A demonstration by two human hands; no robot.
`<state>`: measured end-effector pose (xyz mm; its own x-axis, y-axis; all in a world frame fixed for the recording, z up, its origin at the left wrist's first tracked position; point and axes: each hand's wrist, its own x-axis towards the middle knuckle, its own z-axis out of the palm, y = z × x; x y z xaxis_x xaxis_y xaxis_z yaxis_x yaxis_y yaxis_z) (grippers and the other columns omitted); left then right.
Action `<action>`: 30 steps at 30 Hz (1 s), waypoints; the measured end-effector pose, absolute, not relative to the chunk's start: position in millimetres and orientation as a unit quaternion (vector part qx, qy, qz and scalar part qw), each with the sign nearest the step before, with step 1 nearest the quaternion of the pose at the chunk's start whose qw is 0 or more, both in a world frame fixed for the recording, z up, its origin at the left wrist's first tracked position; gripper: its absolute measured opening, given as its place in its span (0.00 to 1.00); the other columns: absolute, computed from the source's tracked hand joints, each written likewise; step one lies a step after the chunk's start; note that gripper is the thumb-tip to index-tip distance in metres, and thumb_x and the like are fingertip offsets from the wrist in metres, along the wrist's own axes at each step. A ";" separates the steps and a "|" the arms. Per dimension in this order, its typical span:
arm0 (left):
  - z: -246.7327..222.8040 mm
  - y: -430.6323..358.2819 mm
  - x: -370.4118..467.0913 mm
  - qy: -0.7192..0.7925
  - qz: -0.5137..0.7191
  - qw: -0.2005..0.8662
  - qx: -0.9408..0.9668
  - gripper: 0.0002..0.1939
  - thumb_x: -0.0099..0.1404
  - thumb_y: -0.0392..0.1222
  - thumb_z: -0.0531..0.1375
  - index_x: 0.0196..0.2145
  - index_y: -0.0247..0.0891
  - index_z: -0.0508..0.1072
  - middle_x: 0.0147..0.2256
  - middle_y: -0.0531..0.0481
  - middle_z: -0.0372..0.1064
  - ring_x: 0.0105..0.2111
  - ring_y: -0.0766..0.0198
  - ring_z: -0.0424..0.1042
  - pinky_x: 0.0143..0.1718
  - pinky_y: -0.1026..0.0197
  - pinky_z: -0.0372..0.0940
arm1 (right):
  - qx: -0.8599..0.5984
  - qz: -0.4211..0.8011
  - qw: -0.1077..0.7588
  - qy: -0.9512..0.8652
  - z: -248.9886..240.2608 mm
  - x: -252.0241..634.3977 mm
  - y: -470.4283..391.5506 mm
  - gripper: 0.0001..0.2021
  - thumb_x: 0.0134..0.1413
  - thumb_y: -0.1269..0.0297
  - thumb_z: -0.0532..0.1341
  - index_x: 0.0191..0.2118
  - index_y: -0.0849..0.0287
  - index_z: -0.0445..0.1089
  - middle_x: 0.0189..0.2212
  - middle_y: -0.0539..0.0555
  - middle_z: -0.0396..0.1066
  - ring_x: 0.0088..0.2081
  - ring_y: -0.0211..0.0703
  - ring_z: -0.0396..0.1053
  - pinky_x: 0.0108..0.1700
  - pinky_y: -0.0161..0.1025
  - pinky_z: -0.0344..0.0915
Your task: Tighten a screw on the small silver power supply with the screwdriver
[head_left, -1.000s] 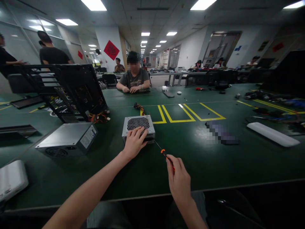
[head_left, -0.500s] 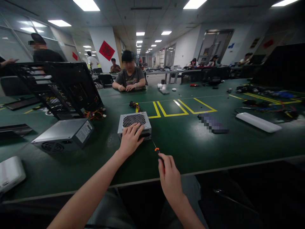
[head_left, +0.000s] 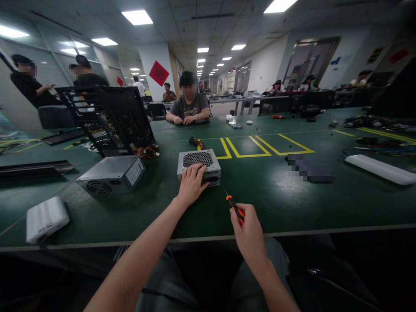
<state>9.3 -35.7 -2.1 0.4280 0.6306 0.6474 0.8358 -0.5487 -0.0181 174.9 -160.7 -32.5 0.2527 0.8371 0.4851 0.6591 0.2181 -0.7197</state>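
Observation:
A silver computer power supply (head_left: 199, 157) with a honeycomb vent on top sits on the green table in front of me. My left hand (head_left: 191, 184) grips its front edge, fingers over the top and thumb low against the front face. Between the thumb and fingers of my right hand (head_left: 248, 225) is a black and orange screwdriver (head_left: 236, 209). Its thin shaft points up and left, with the tip by the unit's lower right front corner; whether the tip touches it, I cannot tell. A bundle of cables (head_left: 196, 142) comes out behind the unit.
Left of it lies a second power supply (head_left: 110, 173), with an open black computer case (head_left: 125, 117) behind. A white device (head_left: 47, 219) is near the front left edge. At right lie a blurred dark object (head_left: 308, 168) and a white bar (head_left: 380, 168). A person (head_left: 188, 106) sits opposite.
The view has turned left, so the scene sits further right. My right hand now holds the screwdriver further back, showing more handle. My left hand stays on the power supply.

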 end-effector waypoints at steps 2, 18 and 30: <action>-2.6 -33.9 8.4 -0.443 -0.304 0.169 -0.827 0.24 0.59 0.44 0.56 0.52 0.37 0.58 0.52 0.40 0.58 0.53 0.53 0.55 0.52 0.51 0.51 | -0.628 0.124 0.477 -0.603 -29.1 177.8 -159.1 0.12 0.59 0.59 0.46 0.41 0.59 0.60 0.33 0.55 0.68 0.35 0.43 0.69 0.36 0.41 0.65; -4.9 -23.7 2.0 -0.431 -0.327 0.160 -0.826 0.25 0.56 0.44 0.59 0.51 0.38 0.59 0.51 0.43 0.59 0.52 0.54 0.56 0.51 0.52 0.51 | -0.668 0.144 0.388 -0.619 -23.3 173.2 -142.8 0.13 0.58 0.59 0.44 0.34 0.58 0.62 0.29 0.54 0.69 0.29 0.42 0.68 0.31 0.38 0.60; -8.0 -21.4 0.5 -0.426 -0.336 0.170 -0.823 0.26 0.56 0.45 0.60 0.52 0.39 0.59 0.51 0.44 0.60 0.52 0.53 0.56 0.51 0.51 0.52 | -0.671 0.088 0.430 -0.598 -30.0 166.3 -146.0 0.06 0.51 0.62 0.50 0.35 0.57 0.56 0.34 0.56 0.63 0.34 0.45 0.67 0.31 0.39 0.62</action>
<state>0.5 -21.4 -8.0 0.4125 0.5863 0.6972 0.8148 -0.5797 0.0055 166.3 -146.0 -30.0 0.2702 0.8779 0.3953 0.7260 0.0839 -0.6826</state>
